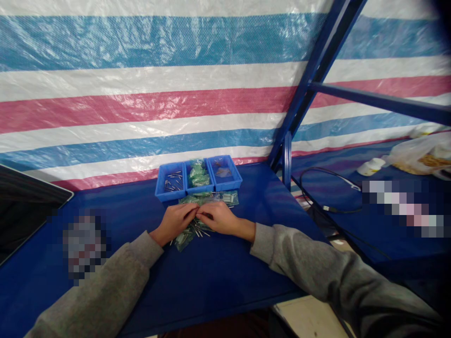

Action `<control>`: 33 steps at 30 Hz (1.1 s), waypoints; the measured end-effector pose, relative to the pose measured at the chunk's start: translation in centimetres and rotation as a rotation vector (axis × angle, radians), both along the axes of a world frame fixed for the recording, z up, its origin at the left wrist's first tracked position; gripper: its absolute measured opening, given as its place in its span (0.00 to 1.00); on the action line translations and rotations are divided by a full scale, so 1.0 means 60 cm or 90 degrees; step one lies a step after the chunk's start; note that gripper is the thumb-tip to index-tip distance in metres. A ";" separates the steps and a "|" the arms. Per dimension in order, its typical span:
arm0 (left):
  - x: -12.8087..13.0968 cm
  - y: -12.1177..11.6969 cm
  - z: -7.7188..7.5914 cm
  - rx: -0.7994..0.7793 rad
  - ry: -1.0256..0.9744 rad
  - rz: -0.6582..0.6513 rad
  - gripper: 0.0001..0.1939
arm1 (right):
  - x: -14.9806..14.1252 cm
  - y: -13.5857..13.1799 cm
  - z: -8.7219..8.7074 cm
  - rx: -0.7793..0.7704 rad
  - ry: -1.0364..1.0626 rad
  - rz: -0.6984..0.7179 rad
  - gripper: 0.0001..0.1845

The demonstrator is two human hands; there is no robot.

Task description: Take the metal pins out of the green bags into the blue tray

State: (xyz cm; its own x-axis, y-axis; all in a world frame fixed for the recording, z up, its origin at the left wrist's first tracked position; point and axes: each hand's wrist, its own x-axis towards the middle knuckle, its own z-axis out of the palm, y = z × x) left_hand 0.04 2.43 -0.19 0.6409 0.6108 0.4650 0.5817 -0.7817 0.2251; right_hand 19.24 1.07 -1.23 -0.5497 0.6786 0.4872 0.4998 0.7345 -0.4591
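Note:
My left hand (pixel 175 222) and my right hand (pixel 221 218) meet fingertip to fingertip over the middle of the table. Both have their fingers closed in a pinch, and whatever lies between them is too small or hidden to make out. Beneath and around them is a pile of thin metal rods (pixel 199 230) and green-tinted plastic bags (pixel 183 240). More bags (pixel 230 198) lie just behind my right hand. Three blue bins stand beyond: the left bin (pixel 170 193) holds loose metal rods, the middle bin (pixel 199 189) green bags, the right bin (pixel 227 184) small clear bags.
A dark flat panel (pixel 28 211) stands at the left, with a blurred-out item (pixel 84 244) near it. A blue metal frame post (pixel 287 157) rises at the right. Past it, a second table holds a black cable (pixel 329 206), a white bottle (pixel 371 166) and a plastic bag (pixel 423 152).

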 end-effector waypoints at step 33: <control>0.001 0.000 0.004 -0.012 0.033 0.008 0.09 | 0.001 0.000 0.004 -0.001 -0.005 0.006 0.09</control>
